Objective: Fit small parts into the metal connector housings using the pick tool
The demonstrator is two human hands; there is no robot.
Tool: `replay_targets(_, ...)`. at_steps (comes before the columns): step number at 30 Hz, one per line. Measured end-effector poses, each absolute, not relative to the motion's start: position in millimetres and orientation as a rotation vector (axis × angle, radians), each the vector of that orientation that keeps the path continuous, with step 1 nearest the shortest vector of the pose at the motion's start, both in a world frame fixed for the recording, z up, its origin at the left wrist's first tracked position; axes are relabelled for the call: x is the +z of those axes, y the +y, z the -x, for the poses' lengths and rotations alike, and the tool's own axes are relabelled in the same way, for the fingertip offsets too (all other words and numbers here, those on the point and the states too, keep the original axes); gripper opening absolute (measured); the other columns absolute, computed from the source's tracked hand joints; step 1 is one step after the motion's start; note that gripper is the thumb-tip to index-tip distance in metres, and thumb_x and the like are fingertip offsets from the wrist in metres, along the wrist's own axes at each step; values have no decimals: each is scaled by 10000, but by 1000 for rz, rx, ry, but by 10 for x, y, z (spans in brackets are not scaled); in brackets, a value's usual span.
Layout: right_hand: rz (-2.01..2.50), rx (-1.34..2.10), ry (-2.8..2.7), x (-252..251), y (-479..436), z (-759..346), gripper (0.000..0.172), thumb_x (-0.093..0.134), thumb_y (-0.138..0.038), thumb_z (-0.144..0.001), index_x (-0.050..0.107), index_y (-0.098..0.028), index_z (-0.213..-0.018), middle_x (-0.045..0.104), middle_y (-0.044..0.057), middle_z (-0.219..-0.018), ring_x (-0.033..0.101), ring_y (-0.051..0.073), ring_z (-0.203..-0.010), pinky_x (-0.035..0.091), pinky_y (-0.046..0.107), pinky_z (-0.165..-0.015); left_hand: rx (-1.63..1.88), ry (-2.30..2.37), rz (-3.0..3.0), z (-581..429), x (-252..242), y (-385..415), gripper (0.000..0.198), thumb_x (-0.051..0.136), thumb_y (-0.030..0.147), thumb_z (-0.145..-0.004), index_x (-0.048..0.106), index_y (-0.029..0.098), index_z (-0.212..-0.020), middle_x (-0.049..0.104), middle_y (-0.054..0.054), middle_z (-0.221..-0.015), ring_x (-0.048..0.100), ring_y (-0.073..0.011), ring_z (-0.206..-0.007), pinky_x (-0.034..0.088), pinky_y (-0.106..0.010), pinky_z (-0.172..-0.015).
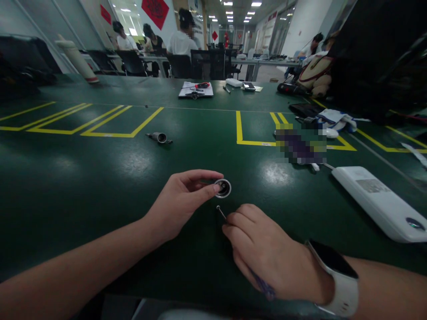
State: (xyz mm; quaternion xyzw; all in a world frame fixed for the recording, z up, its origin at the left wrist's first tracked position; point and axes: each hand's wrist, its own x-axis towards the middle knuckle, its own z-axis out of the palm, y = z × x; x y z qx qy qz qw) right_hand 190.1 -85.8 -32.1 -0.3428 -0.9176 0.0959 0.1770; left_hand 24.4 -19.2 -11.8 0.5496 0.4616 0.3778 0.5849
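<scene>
My left hand pinches a small round metal ring-shaped part between thumb and fingers, holding it on the dark green table. My right hand, with a white smartwatch on the wrist, is closed around a thin tool whose metal tip points up toward the round part, a short gap away. A purple handle end sticks out under the palm. A second small metal cylinder part lies alone farther back on the table.
A white rectangular device lies at the right. Yellow tape lines mark boxes on the table. A clipboard with pens, gloves and a white bottle sit farther back. Other people sit at desks behind.
</scene>
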Motion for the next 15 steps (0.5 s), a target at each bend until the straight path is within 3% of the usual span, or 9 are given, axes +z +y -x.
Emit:
replay_targets(11, 781, 75, -2298, -319, -919, -2017, 230, 442, -25, -770, 590, -32, -946, 634, 150, -823, 550, 237, -794, 477, 407, -693, 854, 1050, -1272, -227, -115, -193, 242, 698, 156, -674, 702, 179, -915, 734, -39, -871, 670, -158, -828, 519, -250, -783)
replay_targets(15, 817, 73, -2280, -305, -863, -2021, 235, 439, -15, -771, 579, -48, -956, 635, 140, -825, 556, 229, -791, 482, 398, -675, 851, 1043, -1308, -246, -109, -230, 244, 686, 147, -669, 706, 182, -910, 734, -40, -879, 673, -175, -841, 529, -286, -805)
